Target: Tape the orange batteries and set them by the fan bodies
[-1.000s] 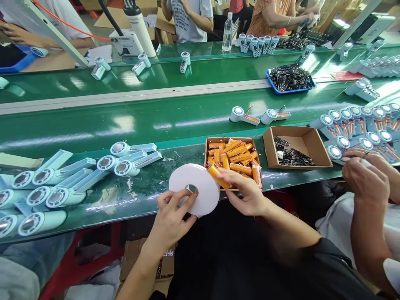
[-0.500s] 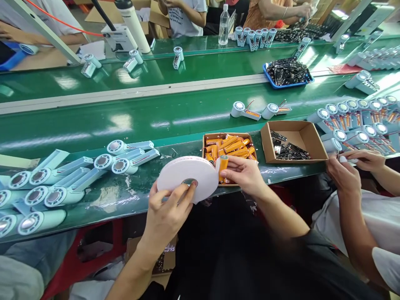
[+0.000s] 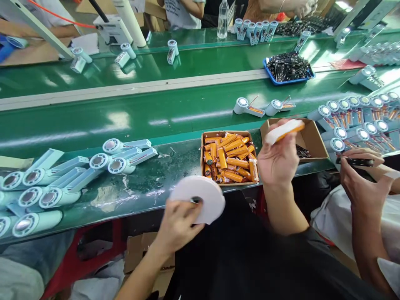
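My left hand (image 3: 179,225) grips a white roll of tape (image 3: 208,200) by its centre hole, below the front edge of the bench. Raised in my right hand (image 3: 279,160) is an orange battery (image 3: 292,132) with a white strip along its top, held between thumb and fingers. This hand is in front of a cardboard box with black parts (image 3: 316,139). Between my hands, farther back, a box (image 3: 202,158) full of orange batteries sits on the bench.
Pale blue fan housings (image 3: 117,165) lie on the left; more (image 3: 362,134) stand in rows at the right. A blue tray (image 3: 289,82) holds black parts. At the right, a co-worker's hands (image 3: 362,179) hold a black part. Other people sit across the bench.
My right hand has moved right and up, away from the roll, with the battery, which now shows a white strip. My left hand and the roll have moved down and slightly right.
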Motion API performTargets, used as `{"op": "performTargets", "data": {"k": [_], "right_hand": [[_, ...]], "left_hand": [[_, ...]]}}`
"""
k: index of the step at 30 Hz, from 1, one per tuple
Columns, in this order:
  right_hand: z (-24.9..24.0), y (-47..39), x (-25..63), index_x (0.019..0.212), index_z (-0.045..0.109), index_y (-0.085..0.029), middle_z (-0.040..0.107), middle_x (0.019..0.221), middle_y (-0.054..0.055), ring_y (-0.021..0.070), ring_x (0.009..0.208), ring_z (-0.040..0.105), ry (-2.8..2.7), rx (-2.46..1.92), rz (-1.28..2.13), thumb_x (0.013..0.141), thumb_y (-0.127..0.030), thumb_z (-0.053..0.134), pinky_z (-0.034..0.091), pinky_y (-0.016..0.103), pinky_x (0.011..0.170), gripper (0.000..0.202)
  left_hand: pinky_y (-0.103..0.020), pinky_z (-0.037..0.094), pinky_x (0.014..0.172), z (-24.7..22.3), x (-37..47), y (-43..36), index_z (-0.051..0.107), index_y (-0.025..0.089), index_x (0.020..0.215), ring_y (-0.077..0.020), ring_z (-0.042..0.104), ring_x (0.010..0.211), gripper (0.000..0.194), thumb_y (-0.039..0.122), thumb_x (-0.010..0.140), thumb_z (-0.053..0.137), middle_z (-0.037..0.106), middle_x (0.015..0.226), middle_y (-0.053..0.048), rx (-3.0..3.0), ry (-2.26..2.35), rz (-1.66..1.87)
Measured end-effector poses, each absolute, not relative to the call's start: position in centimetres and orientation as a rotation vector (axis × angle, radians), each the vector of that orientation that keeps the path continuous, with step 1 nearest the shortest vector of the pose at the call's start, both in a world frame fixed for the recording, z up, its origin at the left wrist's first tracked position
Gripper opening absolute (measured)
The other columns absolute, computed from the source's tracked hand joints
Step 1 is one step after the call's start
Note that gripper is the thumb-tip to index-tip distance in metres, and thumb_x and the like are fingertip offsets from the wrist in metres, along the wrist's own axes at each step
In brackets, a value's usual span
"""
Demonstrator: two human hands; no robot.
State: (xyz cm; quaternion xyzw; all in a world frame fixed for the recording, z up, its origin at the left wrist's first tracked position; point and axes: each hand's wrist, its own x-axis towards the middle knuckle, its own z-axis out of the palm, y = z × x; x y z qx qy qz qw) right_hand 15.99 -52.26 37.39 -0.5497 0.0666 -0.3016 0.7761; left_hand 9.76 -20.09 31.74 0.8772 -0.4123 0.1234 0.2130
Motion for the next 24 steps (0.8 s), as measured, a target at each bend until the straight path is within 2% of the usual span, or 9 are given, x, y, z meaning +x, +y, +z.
{"op": "performTargets", "data": {"k": [3, 6, 8, 10, 13, 14, 16, 20, 24], "right_hand": [[35.9, -51.5, 14.9, 0.151, 0.049, -0.04, 0.065, 0.147, 0.003, 0.0209, 0.113, 0.076, 0.053, -1.287, -0.373, 0.097, -0.051, 0.067, 0.069, 0.033, 0.086, 0.058], [34.3, -50.3, 13.6, 0.159, 0.035, -0.046, 0.053, 0.161, 0.005, 0.0228, 0.105, 0.078, -0.05, -1.366, -0.234, 0.095, -0.051, 0.07, 0.07, 0.039, 0.081, 0.073], [33.8, -50.3, 13.3, 0.157, 0.038, -0.05, 0.043, 0.168, 0.002, 0.0239, 0.11, 0.077, -0.093, -1.379, -0.244, 0.094, -0.047, 0.072, 0.071, 0.04, 0.081, 0.072], [33.7, -50.7, 13.4, 0.152, 0.048, -0.051, 0.038, 0.171, -0.002, 0.0253, 0.117, 0.075, -0.121, -1.368, -0.269, 0.093, -0.043, 0.075, 0.071, 0.041, 0.084, 0.066], [33.7, -51.7, 13.7, 0.144, 0.059, -0.049, 0.044, 0.167, -0.005, 0.0266, 0.127, 0.07, -0.122, -1.329, -0.31, 0.088, -0.034, 0.081, 0.07, 0.043, 0.09, 0.062], [33.7, -52.1, 13.6, 0.142, 0.061, -0.049, 0.049, 0.164, -0.005, 0.0272, 0.131, 0.067, -0.107, -1.32, -0.327, 0.087, -0.031, 0.082, 0.07, 0.044, 0.092, 0.062], [33.7, -53.4, 13.2, 0.139, 0.065, -0.048, 0.055, 0.158, -0.005, 0.029, 0.136, 0.064, -0.065, -1.318, -0.364, 0.084, -0.027, 0.084, 0.07, 0.046, 0.092, 0.062], [34.2, -56.9, 11.9, 0.137, 0.068, -0.048, 0.055, 0.158, -0.001, 0.0311, 0.119, 0.074, 0.043, -1.384, -0.452, 0.082, -0.023, 0.084, 0.072, 0.043, 0.082, 0.063], [36.4, -58.8, 13.8, 0.136, 0.069, -0.048, 0.061, 0.153, 0.001, 0.0282, 0.104, 0.078, -0.036, -1.472, -0.496, 0.082, -0.023, 0.085, 0.071, 0.039, 0.078, 0.063]], "left_hand": [[-0.052, 0.044, 0.107, 31.0, 12.2, -15.7, 0.07, 0.023, 0.135, -0.0322, 0.054, 0.115, 0.057, 0.03, 0.079, 0.084, 0.07, 0.114, -0.012, 2.627, -0.922, 0.158], [-0.059, 0.038, 0.116, 31.0, 14.8, -12.6, 0.07, 0.028, 0.134, -0.0341, 0.051, 0.127, 0.058, 0.042, 0.079, 0.085, 0.069, 0.129, -0.011, 2.641, -0.847, -0.068], [-0.054, 0.042, 0.115, 31.2, 16.6, -11.5, 0.073, 0.027, 0.128, -0.0311, 0.054, 0.126, 0.043, 0.045, 0.089, 0.075, 0.071, 0.127, -0.01, 2.596, -0.727, 0.024], [-0.05, 0.044, 0.113, 31.4, 18.8, -10.7, 0.075, 0.024, 0.121, -0.029, 0.059, 0.122, 0.032, 0.042, 0.097, 0.063, 0.073, 0.123, -0.011, 2.64, -0.532, 0.286], [-0.058, 0.035, 0.116, 31.7, 21.9, -9.5, 0.075, 0.022, 0.12, -0.0352, 0.054, 0.13, 0.033, 0.04, 0.099, 0.058, 0.07, 0.132, -0.014, 2.859, -0.301, 0.574], [-0.062, 0.033, 0.116, 31.8, 22.6, -9.1, 0.076, 0.021, 0.119, -0.0376, 0.051, 0.132, 0.032, 0.038, 0.1, 0.057, 0.068, 0.136, -0.015, 2.933, -0.296, 0.572], [-0.063, 0.038, 0.11, 32.0, 23.4, -8.4, 0.077, 0.021, 0.116, -0.0396, 0.049, 0.132, 0.032, 0.031, 0.1, 0.051, 0.066, 0.139, -0.016, 3.036, -0.367, 0.493], [-0.051, 0.051, 0.091, 32.8, 23.2, -8.6, 0.078, 0.02, 0.113, -0.039, 0.052, 0.123, 0.036, 0.016, 0.096, 0.047, 0.067, 0.131, -0.017, 3.106, -0.624, 0.43], [-0.048, 0.055, 0.087, 34.3, 25.8, -12.9, 0.075, 0.02, 0.12, -0.0374, 0.051, 0.12, 0.046, 0.005, 0.089, 0.046, 0.064, 0.132, -0.016, 3.106, -0.884, 0.372]]}}
